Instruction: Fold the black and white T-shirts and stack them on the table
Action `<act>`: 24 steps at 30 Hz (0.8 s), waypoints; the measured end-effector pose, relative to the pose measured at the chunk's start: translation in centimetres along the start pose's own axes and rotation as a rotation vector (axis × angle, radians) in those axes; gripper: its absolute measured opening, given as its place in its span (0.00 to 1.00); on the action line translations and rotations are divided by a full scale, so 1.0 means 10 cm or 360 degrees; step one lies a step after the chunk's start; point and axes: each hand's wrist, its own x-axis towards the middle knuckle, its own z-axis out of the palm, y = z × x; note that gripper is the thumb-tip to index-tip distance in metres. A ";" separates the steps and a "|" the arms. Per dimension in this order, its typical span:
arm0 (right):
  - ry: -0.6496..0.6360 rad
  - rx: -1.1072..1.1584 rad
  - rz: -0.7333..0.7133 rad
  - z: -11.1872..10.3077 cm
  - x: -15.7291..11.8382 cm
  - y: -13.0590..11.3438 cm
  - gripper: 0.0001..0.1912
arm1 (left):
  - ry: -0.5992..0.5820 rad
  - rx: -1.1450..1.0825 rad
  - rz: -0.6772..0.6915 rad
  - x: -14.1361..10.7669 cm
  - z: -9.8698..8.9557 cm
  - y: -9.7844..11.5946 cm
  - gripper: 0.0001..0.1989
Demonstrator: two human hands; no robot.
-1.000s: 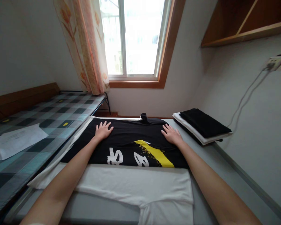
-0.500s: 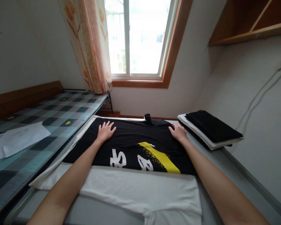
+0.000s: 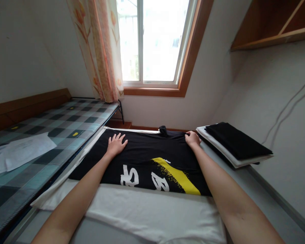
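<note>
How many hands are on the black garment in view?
2. The left hand lies spread on the left part of the black garment; the right hand is curled at its far right corner. No other hand shows.

White glare from the window [image 3: 159, 42]

Can read one slanted white "B" [image 3: 160, 182] on the black garment [image 3: 142, 145]; cannot make out the white brushed character [image 3: 130, 175] to its left. Can see print on the papers [image 3: 27, 150] and marks on the yellow patches [image 3: 76, 134] of the checked mattress [image 3: 58, 145], too small to read.
</note>
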 end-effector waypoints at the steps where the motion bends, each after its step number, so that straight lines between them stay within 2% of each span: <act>1: -0.0022 -0.0025 0.0015 -0.01 0.00 0.01 0.16 | 0.0002 0.0004 -0.0002 0.00 0.00 0.00 0.29; 5: -0.0078 -0.0080 -0.0053 -0.03 0.05 -0.01 0.19 | 0.0020 0.0023 0.0011 0.00 0.01 0.00 0.29; 12: -0.0340 -0.0392 -0.0291 0.01 0.13 -0.32 0.27 | 0.0038 0.0033 0.0022 0.00 0.02 0.01 0.29; 19: -0.0465 -0.0373 -0.0357 0.12 0.21 -0.49 0.19 | 0.0037 0.0044 0.0013 0.00 0.02 0.03 0.29; 24: -0.0408 -0.0209 -0.0354 0.15 0.27 -0.53 0.18 | 0.0060 0.0032 0.0012 0.00 0.03 0.03 0.29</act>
